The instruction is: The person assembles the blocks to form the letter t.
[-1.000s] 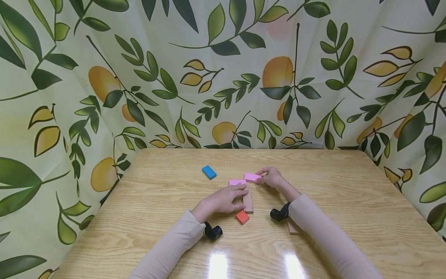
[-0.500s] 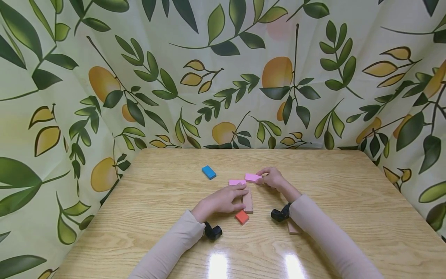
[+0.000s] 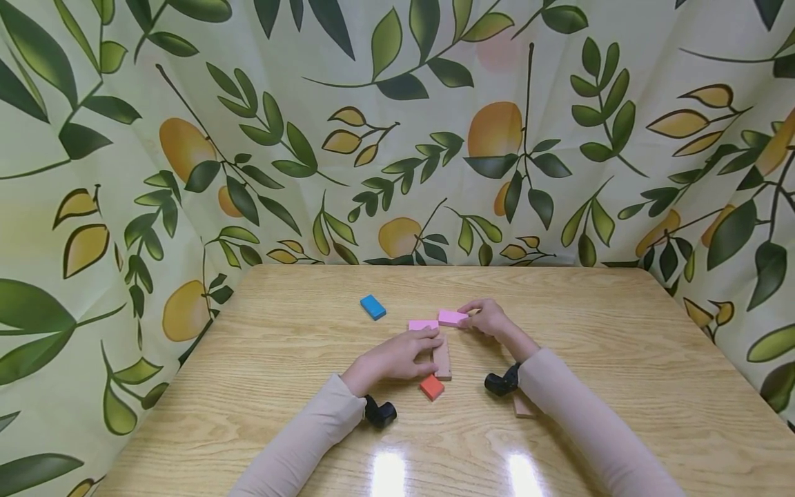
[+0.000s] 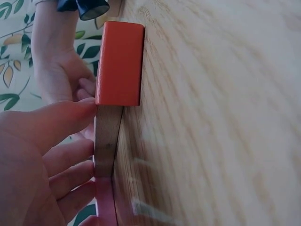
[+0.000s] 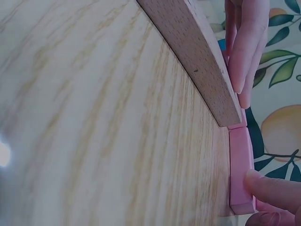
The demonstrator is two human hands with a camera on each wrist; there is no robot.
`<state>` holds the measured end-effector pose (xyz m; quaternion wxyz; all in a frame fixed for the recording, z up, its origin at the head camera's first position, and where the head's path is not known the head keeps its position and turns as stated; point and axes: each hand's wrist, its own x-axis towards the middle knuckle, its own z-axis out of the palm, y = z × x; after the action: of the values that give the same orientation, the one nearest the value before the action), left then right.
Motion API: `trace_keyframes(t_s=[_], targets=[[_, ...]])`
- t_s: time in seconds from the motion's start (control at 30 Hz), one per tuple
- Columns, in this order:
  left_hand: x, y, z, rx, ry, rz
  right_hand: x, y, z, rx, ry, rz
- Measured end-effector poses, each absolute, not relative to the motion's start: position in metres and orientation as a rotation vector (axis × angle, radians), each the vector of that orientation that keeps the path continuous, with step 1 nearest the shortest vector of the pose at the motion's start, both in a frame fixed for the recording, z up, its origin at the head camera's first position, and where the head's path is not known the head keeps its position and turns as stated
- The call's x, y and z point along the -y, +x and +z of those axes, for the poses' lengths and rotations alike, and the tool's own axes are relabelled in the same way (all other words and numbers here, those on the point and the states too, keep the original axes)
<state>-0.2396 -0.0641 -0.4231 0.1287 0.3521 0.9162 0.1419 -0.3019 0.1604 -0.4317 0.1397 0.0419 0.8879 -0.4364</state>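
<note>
In the head view my left hand point(image 3: 397, 355) lies over the left edge of a plain wooden block point(image 3: 442, 360). Its fingertips touch the left pink block point(image 3: 422, 324) and the wooden one, fingers fairly straight. Near its thumb sits a red block point(image 3: 431, 387), just off the wooden block's near end. My right hand point(image 3: 487, 317) pinches the right end of a second pink block point(image 3: 452, 317) on the table. Seen from the right wrist, this pink block point(image 5: 241, 165) stands end to end with the other pink one, by the wooden block's far end.
A blue block point(image 3: 373, 307) lies farther back on the left of the wooden table point(image 3: 298, 317). Another plain wooden block point(image 3: 523, 407) is partly hidden under the right sleeve. A leaf-patterned cloth point(image 3: 410, 172) hangs behind the table.
My right hand and its pink block have shifted very slightly to the right. The left hand and the other blocks look still.
</note>
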Motion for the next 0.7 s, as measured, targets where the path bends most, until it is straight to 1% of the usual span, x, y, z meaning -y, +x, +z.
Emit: trace_keyframes(t_s=[0.7], targets=[[0.0632, -0.2380, -0.4214, -2.679, 1.040, 0.394, -0.1615, -0.2982, -0.4318, -2.564, 0.096, -1.257]])
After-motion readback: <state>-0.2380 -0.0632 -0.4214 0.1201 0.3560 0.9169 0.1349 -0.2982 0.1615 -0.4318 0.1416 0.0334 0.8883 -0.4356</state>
